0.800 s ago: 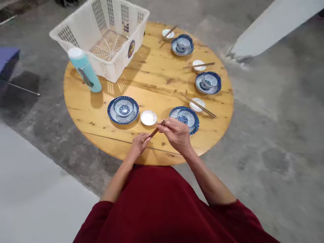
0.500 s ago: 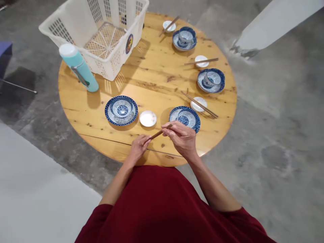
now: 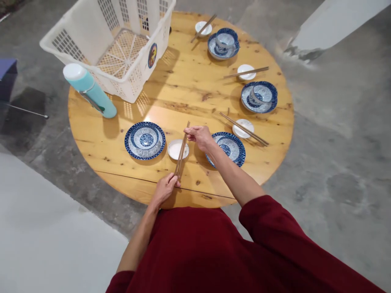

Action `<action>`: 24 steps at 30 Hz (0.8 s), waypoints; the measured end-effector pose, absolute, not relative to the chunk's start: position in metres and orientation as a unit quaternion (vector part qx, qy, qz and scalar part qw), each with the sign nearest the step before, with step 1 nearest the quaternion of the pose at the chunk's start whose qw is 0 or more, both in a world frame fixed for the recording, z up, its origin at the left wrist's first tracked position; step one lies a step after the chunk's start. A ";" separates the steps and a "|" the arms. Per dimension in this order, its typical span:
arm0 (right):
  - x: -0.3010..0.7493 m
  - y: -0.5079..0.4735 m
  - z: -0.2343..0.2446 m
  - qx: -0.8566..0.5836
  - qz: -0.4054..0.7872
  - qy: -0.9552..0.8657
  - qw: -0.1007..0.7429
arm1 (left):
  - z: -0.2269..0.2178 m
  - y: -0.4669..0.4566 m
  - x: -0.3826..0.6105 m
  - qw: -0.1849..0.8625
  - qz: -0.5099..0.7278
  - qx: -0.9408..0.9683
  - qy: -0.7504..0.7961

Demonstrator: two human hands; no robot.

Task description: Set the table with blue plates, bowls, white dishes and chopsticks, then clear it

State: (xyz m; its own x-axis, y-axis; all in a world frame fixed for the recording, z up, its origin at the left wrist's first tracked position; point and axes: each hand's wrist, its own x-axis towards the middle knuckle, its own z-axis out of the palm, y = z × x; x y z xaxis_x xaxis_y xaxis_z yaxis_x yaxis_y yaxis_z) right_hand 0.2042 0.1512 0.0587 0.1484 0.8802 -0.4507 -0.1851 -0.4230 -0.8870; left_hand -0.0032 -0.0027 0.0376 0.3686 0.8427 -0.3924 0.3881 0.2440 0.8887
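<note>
A pair of brown chopsticks [image 3: 181, 154] stretches between my two hands, lying across a small white dish [image 3: 174, 149] near the table's front edge. My left hand [image 3: 166, 187] is closed round the near ends. At the far ends, my right hand [image 3: 199, 136] pinches the chopsticks between thumb and fingers. Left of the dish is a blue-and-white plate [image 3: 127, 142] with a patterned bowl [image 3: 146, 138] on it. Another blue-and-white plate [image 3: 242, 159] with a bowl [image 3: 233, 149] lies to the right, partly hidden by my right forearm.
Along the right side of the round wooden table [image 3: 189, 93] stand more plates with bowls, and white dishes [image 3: 243, 128] with chopsticks across them. A white plastic crate [image 3: 134, 87] occupies the back left. A turquoise bottle [image 3: 94, 95] stands in front of it.
My right hand has moved forward and left, swinging the chopsticks from a slant near the table edge to lie lengthwise over the white dish. My left hand has shifted slightly nearer my body.
</note>
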 end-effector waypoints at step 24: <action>0.208 0.185 0.003 -0.617 0.605 -0.317 0.391 | 0.021 0.013 0.013 0.637 0.256 0.460 0.563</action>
State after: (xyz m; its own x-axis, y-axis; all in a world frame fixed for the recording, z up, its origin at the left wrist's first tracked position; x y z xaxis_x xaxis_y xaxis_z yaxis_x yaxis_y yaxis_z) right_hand 0.2078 0.1851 0.0033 0.0676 0.8643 -0.4985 -0.0825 -0.4931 -0.8661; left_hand 0.0134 0.0134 0.0214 0.2353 0.8443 -0.4815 0.1909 0.4456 0.8746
